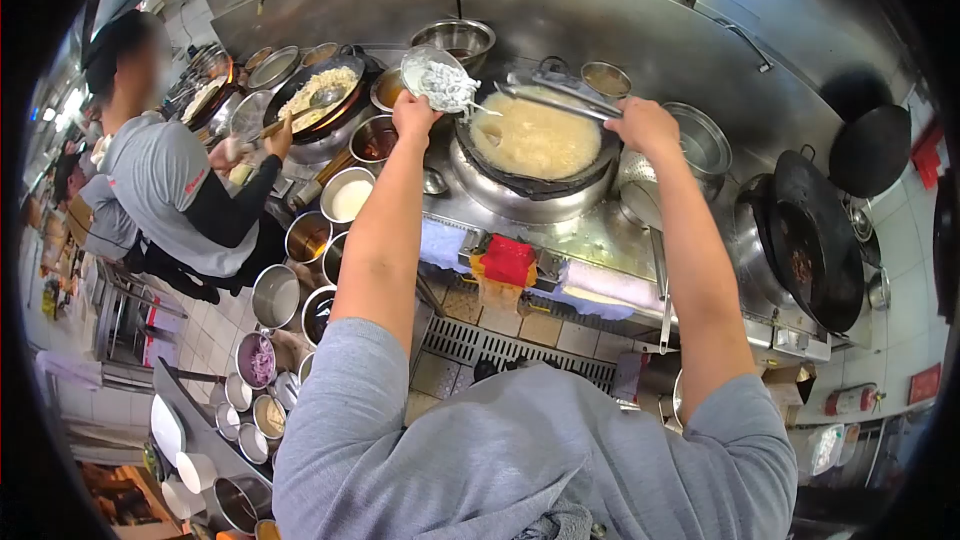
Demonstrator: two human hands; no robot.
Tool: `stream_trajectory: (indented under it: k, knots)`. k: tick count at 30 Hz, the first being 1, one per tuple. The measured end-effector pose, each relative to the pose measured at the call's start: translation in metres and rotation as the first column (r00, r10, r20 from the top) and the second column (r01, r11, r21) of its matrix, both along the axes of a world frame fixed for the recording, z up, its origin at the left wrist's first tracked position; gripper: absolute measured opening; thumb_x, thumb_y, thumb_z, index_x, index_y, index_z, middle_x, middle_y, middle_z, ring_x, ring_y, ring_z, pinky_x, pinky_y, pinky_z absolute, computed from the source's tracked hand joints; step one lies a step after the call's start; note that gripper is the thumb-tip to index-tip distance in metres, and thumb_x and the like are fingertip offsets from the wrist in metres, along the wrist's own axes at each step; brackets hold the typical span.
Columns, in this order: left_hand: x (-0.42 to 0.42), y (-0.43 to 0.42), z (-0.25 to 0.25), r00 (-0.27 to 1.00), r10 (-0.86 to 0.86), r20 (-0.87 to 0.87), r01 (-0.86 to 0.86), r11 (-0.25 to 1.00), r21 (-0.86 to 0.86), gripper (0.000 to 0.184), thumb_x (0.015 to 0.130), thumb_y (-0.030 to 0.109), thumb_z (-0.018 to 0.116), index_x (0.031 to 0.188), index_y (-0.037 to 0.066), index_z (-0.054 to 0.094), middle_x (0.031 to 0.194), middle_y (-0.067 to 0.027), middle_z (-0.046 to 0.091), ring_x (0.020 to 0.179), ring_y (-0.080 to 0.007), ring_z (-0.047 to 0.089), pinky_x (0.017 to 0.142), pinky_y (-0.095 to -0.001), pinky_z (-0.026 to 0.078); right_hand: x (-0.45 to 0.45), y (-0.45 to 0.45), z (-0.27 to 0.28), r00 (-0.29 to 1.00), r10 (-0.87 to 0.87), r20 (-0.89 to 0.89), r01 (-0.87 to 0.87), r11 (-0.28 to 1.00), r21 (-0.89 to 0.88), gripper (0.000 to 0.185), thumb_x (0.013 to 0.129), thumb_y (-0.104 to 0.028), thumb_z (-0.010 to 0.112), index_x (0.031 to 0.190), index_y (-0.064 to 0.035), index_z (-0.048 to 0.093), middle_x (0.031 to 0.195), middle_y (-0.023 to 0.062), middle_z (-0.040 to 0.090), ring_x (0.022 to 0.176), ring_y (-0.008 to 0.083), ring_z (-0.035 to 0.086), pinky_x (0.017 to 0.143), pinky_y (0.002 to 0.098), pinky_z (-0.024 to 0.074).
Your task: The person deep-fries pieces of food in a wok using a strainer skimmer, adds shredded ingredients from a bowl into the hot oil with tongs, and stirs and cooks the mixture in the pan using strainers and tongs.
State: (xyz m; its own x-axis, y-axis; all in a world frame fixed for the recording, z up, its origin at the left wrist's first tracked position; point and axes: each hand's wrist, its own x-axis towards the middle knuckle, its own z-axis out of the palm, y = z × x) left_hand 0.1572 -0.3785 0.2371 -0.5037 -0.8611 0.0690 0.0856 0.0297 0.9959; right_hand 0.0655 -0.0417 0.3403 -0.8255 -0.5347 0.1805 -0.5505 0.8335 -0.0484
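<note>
My left hand [415, 117] is closed on the rim of a bowl [413, 62], which tips to the right at the wok's left edge. White-coated pieces [446, 87] fill the bowl, and a pale strand hangs from its lip. Below and to the right, pale, foaming oil [540, 138] bubbles in a dark wok [530, 183] on a steel burner ring. My right hand [645, 127] grips metal tongs [560, 100], which reach left across the far side of the wok above the foam. Whether the tong tips touch anything is hard to make out.
To the left, a co-worker [175, 180] stirs a wok of yellowish food [318, 100]. Steel pots of sauces and ingredients [348, 196] line my left side. A strainer pot [700, 140], a ladle [658, 260] and another wok [815, 255] are on the right. A red cloth [508, 260] hangs in front.
</note>
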Motion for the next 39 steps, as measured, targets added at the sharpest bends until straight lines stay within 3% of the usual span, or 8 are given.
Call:
stream_trajectory:
  k: [6,9,13,17,21,24,32,39]
  knots:
    - [-0.007,0.008,-0.031,1.000,-0.002,-0.020,-0.002,0.980,-0.199,0.017,0.081,0.007,0.050,0.068,-0.001,0.043,0.067,-0.0100,0.055,0.058,-0.0197,0.061,0.049,-0.0316,0.051,0.033,-0.012,0.052,0.944,0.227,-0.241,-0.213,0.974,0.083,0.029,0.073,-0.028,0.064,0.098,-0.0136,0.062,0.093,0.0106,0.063,0.088,0.0282,0.060,0.072,0.0395,0.0481]
    - [-0.018,0.026,-0.042,0.996,0.084,-0.028,-0.088,0.977,-0.194,0.017,0.081,0.007,0.050,0.068,-0.001,0.042,0.062,-0.0110,0.054,0.055,-0.0206,0.061,0.048,-0.0327,0.050,0.030,-0.027,0.052,0.951,0.232,-0.205,-0.191,0.961,0.200,0.026,0.073,-0.027,0.064,0.095,-0.0125,0.063,0.088,0.0104,0.063,0.085,0.0286,0.061,0.070,0.0398,0.0484]
    - [-0.019,0.034,-0.034,0.998,0.024,-0.053,-0.013,0.982,0.190,0.005,0.081,0.002,0.047,0.084,-0.002,0.046,0.089,-0.0124,0.054,0.076,-0.0204,0.059,0.056,-0.0321,0.056,0.032,0.006,0.063,0.980,0.092,-0.178,-0.093,0.996,0.004,0.027,0.076,-0.029,0.061,0.100,-0.0174,0.062,0.089,0.0101,0.063,0.085,0.0283,0.061,0.071,0.0398,0.0480]
    - [-0.029,0.027,-0.050,0.983,0.026,-0.183,0.028,0.958,0.286,0.009,0.080,0.000,0.046,0.089,-0.002,0.050,0.090,-0.0123,0.057,0.073,-0.0221,0.060,0.056,-0.0330,0.056,0.028,0.047,0.066,0.992,-0.069,-0.107,0.056,0.991,-0.120,0.034,0.076,-0.036,0.061,0.106,-0.0201,0.061,0.094,0.0078,0.063,0.090,0.0273,0.059,0.077,0.0385,0.0466]
    - [-0.032,0.007,-0.060,0.975,0.045,-0.218,0.029,0.946,0.322,0.019,0.079,0.000,0.045,0.098,-0.002,0.049,0.096,-0.0143,0.056,0.077,-0.0250,0.061,0.056,-0.0338,0.056,0.027,0.086,0.065,0.986,-0.129,-0.102,0.105,0.972,-0.211,0.036,0.075,-0.038,0.062,0.106,-0.0192,0.061,0.096,0.0093,0.063,0.090,0.0269,0.059,0.077,0.0373,0.0462]
    - [-0.022,0.006,-0.039,0.996,0.033,-0.085,-0.006,0.955,0.296,0.026,0.081,-0.001,0.042,0.107,0.000,0.045,0.105,-0.0153,0.052,0.088,-0.0267,0.059,0.063,-0.0362,0.057,0.022,0.103,0.060,0.984,-0.158,-0.078,0.134,0.958,-0.252,0.035,0.075,-0.037,0.062,0.106,-0.0191,0.061,0.096,0.0096,0.063,0.091,0.0273,0.059,0.078,0.0369,0.0459]
    - [-0.010,-0.001,-0.023,0.990,0.118,0.079,-0.128,0.982,0.141,0.023,0.082,0.002,0.044,0.104,0.001,0.051,0.103,-0.0122,0.056,0.083,-0.0216,0.060,0.059,-0.0291,0.055,0.010,0.128,0.070,0.990,-0.114,-0.084,0.066,0.899,-0.433,0.035,0.076,-0.036,0.062,0.107,-0.0178,0.061,0.093,0.0113,0.064,0.088,0.0285,0.059,0.076,0.0369,0.0454]
    - [-0.014,0.011,-0.011,0.982,0.152,-0.112,-0.119,0.960,0.255,0.017,0.079,0.000,0.046,0.094,-0.004,0.050,0.099,-0.0152,0.055,0.079,-0.0243,0.061,0.057,-0.0318,0.056,-0.002,0.143,0.083,0.989,-0.098,-0.110,0.035,0.879,-0.475,0.036,0.076,-0.034,0.062,0.107,-0.0159,0.061,0.090,0.0111,0.064,0.084,0.0276,0.061,0.074,0.0361,0.0456]
